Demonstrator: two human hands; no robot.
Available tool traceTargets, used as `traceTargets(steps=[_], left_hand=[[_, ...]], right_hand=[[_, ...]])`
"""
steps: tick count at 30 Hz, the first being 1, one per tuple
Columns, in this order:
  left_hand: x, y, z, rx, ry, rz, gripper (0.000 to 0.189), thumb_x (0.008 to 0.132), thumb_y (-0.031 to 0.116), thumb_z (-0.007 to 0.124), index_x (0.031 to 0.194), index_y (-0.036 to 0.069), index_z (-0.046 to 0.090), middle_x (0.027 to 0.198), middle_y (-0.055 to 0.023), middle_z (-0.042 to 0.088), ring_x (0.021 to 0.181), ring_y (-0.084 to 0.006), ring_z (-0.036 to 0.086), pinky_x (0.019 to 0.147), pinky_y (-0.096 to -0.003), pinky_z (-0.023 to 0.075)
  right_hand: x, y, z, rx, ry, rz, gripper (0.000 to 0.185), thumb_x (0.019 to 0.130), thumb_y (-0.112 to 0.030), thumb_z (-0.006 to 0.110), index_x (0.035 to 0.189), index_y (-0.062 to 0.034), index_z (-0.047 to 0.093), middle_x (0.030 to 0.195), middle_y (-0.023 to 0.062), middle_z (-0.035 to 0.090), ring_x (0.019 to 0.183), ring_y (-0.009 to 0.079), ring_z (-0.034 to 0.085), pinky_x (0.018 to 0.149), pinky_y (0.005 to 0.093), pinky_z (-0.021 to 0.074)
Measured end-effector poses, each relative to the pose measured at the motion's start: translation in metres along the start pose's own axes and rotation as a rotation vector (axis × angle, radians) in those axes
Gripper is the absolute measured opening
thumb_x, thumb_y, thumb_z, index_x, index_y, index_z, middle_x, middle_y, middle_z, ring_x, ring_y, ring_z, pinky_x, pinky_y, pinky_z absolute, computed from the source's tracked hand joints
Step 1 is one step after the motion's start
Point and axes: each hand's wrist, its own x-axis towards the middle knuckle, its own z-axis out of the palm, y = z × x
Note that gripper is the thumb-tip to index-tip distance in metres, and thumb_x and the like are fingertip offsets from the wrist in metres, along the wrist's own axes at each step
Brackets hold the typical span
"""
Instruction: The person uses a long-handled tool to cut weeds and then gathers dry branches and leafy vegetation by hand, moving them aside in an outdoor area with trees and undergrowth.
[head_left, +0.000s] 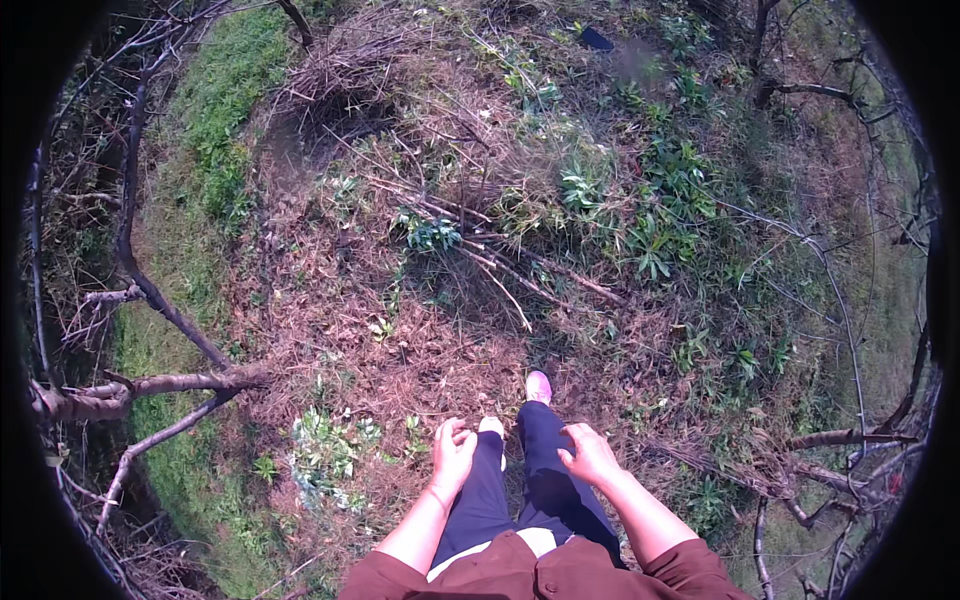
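My left hand hangs in front of my left thigh, fingers loosely bent and thumb apart, with nothing in it. On the other side, my right hand is held over the right trouser leg, also without any object, its thumb away from the fingers. Ahead of my feet, several cut sticks lie crossed on dry grass. A leafy green sprig rests among them. My right shoe is further forward than the left shoe.
A heap of thin brushwood lies at the upper left. Bare forked branches rise on the left, and more branches stand at the right. Low leafy plants grow to the right of the sticks. A small dark flat object lies far ahead.
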Motion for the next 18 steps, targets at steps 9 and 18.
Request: traceTargets(steps=[9, 18], left_hand=[[0.005, 0.02, 0.012, 0.09, -0.086, 0.02, 0.047, 0.081, 0.005, 0.063, 0.124, -0.003, 0.043, 0.12, -0.0128, 0.047, 0.1, -0.0201, 0.058, 0.081, -0.0297, 0.0517], [0.063, 0.029, -0.017, 0.092, -0.237, -0.093, 0.044, 0.086, 0.006, 0.058, 0.126, -0.001, 0.041, 0.122, -0.012, 0.049, 0.105, -0.0184, 0.056, 0.084, -0.0284, 0.0485]], right_hand=[[0.02, 0.005, -0.054, -0.227, -0.079, 0.095, 0.04, 0.078, -0.022, 0.066, 0.109, -0.0018, 0.053, 0.105, 0.0185, 0.056, 0.099, 0.0348, 0.058, 0.087, 0.0423, 0.0475], [0.073, -0.053, -0.057, -0.278, 0.045, 0.051, 0.026, 0.08, -0.014, 0.056, 0.101, -0.0001, 0.055, 0.095, 0.0182, 0.058, 0.089, 0.0322, 0.059, 0.078, 0.0423, 0.0494]])
